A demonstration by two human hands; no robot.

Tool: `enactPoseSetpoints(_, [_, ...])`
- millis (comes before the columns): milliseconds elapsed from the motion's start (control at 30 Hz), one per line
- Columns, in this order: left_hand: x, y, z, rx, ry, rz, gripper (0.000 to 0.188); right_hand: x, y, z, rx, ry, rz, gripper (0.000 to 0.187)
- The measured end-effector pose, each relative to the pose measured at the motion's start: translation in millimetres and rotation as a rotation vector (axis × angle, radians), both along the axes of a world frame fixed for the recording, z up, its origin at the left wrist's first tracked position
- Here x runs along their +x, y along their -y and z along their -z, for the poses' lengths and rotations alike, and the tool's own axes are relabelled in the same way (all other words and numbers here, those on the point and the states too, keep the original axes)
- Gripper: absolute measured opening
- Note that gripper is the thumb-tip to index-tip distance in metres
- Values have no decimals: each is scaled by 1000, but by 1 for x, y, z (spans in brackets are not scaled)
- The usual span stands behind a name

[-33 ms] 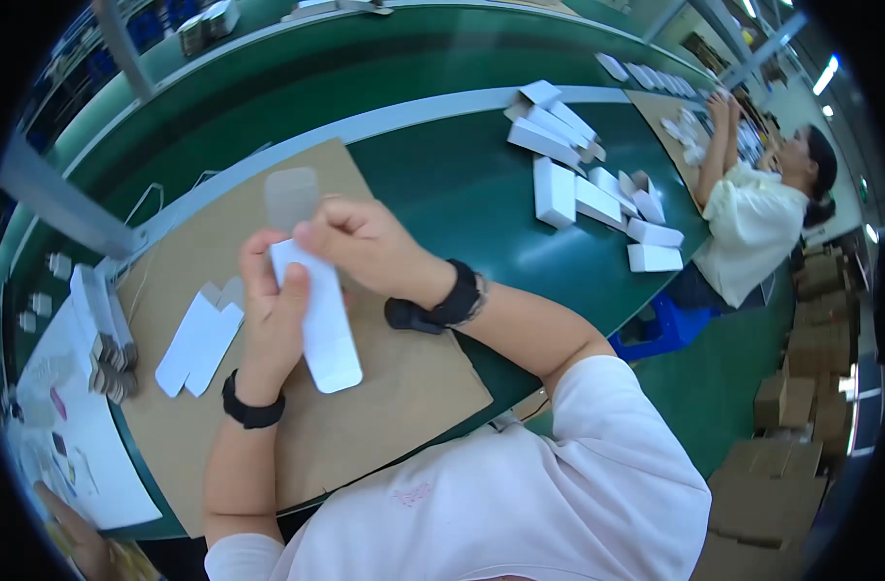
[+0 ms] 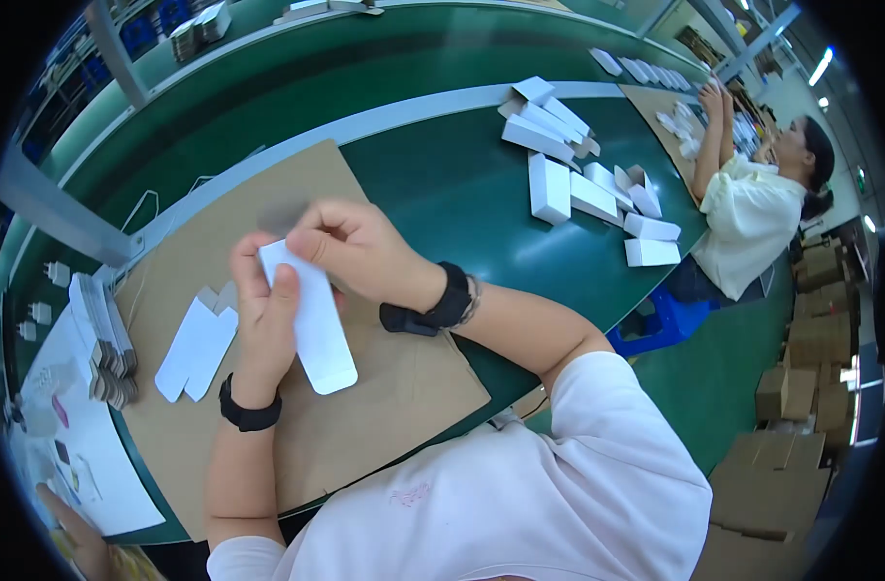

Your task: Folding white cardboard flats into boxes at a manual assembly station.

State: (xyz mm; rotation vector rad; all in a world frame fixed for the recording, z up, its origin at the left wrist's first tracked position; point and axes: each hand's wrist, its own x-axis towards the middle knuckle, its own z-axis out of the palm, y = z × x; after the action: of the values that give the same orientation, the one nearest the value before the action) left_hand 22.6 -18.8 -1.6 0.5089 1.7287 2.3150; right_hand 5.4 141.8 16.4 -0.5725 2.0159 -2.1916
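A slim white cardboard box (image 2: 312, 324) is held up over a brown cardboard sheet on the bench. My left hand (image 2: 266, 310) grips its upper left side, thumb lying across the white face. At the box's top end my right hand (image 2: 357, 247) is closed, with thumb and curled fingers against the edge. A grey flap (image 2: 282, 215) sticks out beyond that end, blurred and partly hidden behind the fingers. Flat on the sheet, left of my left hand, lies an unfolded white box blank (image 2: 198, 347).
The brown cardboard sheet (image 2: 394, 407) covers the bench before me. Several white boxes (image 2: 549, 189) lie at the right on the green bench top. Stacked folded blanks (image 2: 101, 334) stand at the left. A co-worker (image 2: 757, 213) sits at the far right near a blue stool (image 2: 665, 324).
The grey flap at the box's top has tipped and now looks shorter and darker. Both hands and the box have shifted slightly left in the picture.
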Motion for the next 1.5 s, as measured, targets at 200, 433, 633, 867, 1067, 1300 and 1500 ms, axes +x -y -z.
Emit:
enactPoseSetpoints(200, [-4, 5, 2, -175, -61, -9, 55, -2, -6, -10, -3, -210, 100, 21])
enactPoseSetpoints(433, [-8, 6, -4, -414, -215, 29, 81, -8, -26, -27, 156, 11, -13, 25])
enactPoseSetpoints(633, [-8, 13, -15, -352, -112, 85, 84, -7, -24, -16, 135, -60, -113, 26])
enactPoseSetpoints(867, [-7, 30, -10, -560, -328, -104, 91, -2, -48, -21, 369, -197, 231, 34])
enactPoseSetpoints(1067, [-17, 105, -19, -1561, -387, -310, 81, -19, -220, -61, 1464, -931, 1084, 27])
enactPoseSetpoints(1300, [2, 120, -2, -1509, -276, -336, 70, -16, -90, -17, 787, -713, 361, 24])
enactPoseSetpoints(1500, [-17, 45, -29, -894, -335, -248, 34, -2, -9, -14, 548, -442, 71, 48])
